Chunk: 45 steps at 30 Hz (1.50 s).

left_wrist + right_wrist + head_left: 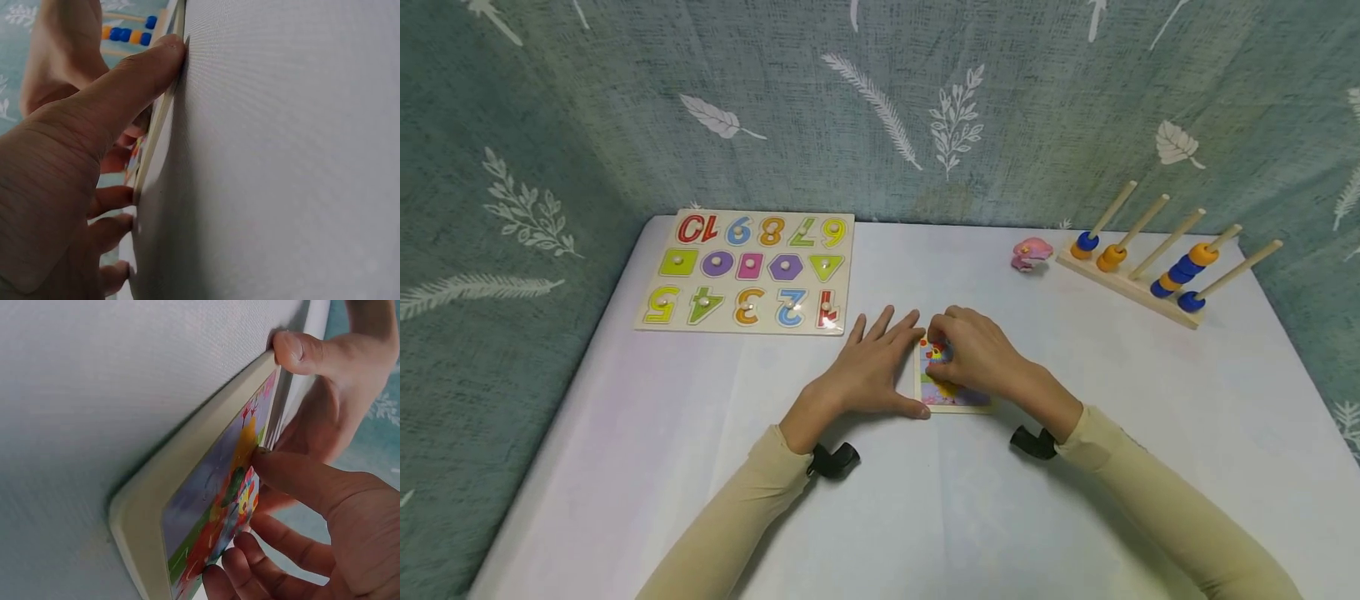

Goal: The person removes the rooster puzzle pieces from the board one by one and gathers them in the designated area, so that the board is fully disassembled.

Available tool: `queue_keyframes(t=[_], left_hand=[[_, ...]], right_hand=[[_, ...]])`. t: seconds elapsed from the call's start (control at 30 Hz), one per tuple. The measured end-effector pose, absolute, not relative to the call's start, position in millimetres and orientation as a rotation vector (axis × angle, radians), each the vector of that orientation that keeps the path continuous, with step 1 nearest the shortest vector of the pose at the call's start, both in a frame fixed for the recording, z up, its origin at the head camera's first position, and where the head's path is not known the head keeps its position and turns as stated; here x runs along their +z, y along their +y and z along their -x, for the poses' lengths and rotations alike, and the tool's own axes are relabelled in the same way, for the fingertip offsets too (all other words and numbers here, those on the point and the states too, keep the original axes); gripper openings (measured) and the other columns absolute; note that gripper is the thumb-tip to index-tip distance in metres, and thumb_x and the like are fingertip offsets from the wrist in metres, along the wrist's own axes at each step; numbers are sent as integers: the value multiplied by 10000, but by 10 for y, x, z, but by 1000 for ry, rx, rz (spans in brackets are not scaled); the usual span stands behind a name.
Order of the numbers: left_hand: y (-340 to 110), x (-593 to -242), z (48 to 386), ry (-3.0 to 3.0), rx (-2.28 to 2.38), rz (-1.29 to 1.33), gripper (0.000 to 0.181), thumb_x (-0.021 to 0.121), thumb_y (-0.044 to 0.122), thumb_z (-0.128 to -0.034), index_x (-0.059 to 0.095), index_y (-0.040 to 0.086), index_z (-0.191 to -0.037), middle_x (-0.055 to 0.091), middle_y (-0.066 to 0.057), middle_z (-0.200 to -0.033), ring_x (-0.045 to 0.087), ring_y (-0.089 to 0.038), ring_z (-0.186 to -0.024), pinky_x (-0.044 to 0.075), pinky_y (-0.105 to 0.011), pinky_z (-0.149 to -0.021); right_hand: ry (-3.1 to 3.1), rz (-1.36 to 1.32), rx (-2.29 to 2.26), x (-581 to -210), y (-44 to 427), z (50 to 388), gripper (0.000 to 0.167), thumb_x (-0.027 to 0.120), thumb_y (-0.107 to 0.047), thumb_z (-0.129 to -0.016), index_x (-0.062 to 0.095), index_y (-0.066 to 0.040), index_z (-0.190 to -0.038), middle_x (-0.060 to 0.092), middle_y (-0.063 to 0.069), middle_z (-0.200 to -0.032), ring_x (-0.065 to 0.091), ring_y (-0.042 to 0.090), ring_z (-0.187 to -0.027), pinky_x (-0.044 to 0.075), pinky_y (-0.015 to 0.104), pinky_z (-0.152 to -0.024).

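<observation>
A small square picture puzzle with a pale wooden rim lies on the table between the hands. Its colourful picture shows what looks like a rooster, partly covered by fingers. Along the puzzle's left side rests my left hand, fingers spread; its thumb touches the near corner and the index finger is by the far corner. My right hand reaches over from the right with bent fingers, thumb and fingertips seeming to pinch a puzzle piece within the picture. The piece's outline is mostly hidden.
At the back left lies a wooden number-and-shape board with knobbed pieces. A pink toy sits at the back, beside a peg stand with blue and orange beads. A patterned cloth hangs behind the white table.
</observation>
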<state>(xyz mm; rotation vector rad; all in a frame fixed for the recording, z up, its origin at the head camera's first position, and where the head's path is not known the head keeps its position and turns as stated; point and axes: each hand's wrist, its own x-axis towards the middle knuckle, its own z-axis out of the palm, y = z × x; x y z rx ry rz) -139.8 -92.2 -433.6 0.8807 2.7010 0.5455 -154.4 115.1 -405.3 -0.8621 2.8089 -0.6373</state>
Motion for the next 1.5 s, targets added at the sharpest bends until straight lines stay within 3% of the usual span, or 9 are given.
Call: queue_keyframes(t=[0.2,0.43,0.77,1.5], left_hand=[[-920,-4337,1414,2703,558,-884,1124,769,731,-684,319,202,-1567,126,-18,-1672,3,-309,-1526,-11,-603,-1171],[-923,-4345,1421,2709,580,-892,1115,777,718,-687,338,178,-1558,133,-23,-1672,9,-312,-1526,-12,-603,-1171],[-915,-4366,1410,2709,566,-895,1120,764,733,-688,328,187,-1563,133,-12,-1673,7,-312,-1527,-13,-599,-1173],[-935,-4354,1392,2699,543,-883,1144,756,737,-693,264,231,-1594,109,-3,-1676,-21,-299,-1527,-41,-590,-1171]], right_hand=[[2817,925,-654,-4053,1133,1515,301,842,-178,-766,687,-65,-997,612,18,-869,523,172,-752,465,330,-652],[2824,872,-590,-4038,1134,1520,366,860,-225,-772,729,-47,-1063,637,42,-957,554,199,-834,491,353,-723],[2761,856,-620,-4007,1136,1591,351,857,-226,-756,714,-38,-1017,623,39,-899,545,199,-799,479,367,-720],[2767,875,-665,-4045,1130,1560,410,870,-206,-778,694,-33,-1106,617,55,-961,570,181,-817,497,392,-752]])
